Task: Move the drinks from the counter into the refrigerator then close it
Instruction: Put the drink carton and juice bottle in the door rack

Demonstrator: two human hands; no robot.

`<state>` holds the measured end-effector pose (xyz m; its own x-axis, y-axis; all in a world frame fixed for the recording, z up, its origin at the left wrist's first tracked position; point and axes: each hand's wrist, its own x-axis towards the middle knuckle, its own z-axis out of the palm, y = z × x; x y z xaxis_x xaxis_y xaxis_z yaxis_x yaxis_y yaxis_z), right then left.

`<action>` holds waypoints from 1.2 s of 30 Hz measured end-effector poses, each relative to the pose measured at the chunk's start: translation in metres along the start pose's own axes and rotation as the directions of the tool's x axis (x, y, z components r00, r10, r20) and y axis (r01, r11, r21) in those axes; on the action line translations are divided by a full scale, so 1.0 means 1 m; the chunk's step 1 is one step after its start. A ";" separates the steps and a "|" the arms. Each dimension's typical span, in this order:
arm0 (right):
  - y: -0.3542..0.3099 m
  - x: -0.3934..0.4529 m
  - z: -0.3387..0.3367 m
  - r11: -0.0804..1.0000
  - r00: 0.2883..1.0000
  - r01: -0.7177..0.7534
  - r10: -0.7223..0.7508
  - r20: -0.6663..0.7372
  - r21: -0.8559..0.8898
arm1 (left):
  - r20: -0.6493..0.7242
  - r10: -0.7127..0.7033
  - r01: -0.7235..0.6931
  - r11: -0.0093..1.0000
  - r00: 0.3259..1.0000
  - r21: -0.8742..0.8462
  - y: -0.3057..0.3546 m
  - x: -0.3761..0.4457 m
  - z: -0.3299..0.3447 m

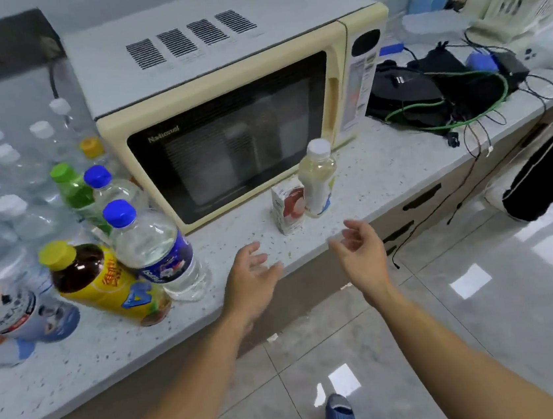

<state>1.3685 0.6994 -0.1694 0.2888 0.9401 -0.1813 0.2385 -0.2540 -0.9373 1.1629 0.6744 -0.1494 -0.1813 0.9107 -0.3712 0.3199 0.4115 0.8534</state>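
So from my head cam, both my arms are stretched out toward the counter (376, 160), and neither hand has anything in it. My left hand (251, 274) is over the counter's front edge with the fingers loosely spread and a bit curled, holding nothing. My right hand (362, 251) is just off the edge, palm turned inward, fingers relaxed and apart, also holding nothing. Right beyond my hands, in front of the cream microwave (222, 112), stand two drinks: a small drink carton (288, 208) with a red picture on it, and touching it or just beside it on the right, a pale yellowish bottle (318, 177) with a white cap, both upright. Off to my left there's a whole crowd of bottles: a water bottle with a blue cap (153, 247), a dark tea bottle with a yellow label (104, 280) just beside it, a green bottle (73, 191), another blue-capped one (107, 187) and a bunch of clear white-capped bottles (6, 205) behind. On the far right of the counter sits a pile of black gear and cables (434, 95), with a green cable looping around it. I can see the tiled floor (488, 323) and my blue slipper (340, 415) below. No fridge in view from here.
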 end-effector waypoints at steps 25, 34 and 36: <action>-0.035 0.104 0.031 0.964 0.957 0.261 -0.264 0.120 0.043 | -0.137 -0.082 0.052 0.977 0.987 -0.205 0.023 0.058 0.041; -0.033 -0.010 0.024 0.966 0.987 0.062 -0.097 0.131 0.251 | 0.056 -0.112 0.125 0.864 0.992 -0.489 -0.017 -0.047 -0.003; -0.027 -0.047 0.026 0.951 0.988 0.030 -0.075 0.136 0.309 | 0.103 -0.137 0.171 0.826 0.985 -0.538 -0.037 -0.076 -0.015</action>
<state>1.3245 0.6679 -0.1427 0.1414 0.9787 -0.1490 -0.0510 -0.1431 -0.9884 1.1512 0.5897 -0.1478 -0.1269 0.8446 -0.5201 -0.2670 0.4759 0.8380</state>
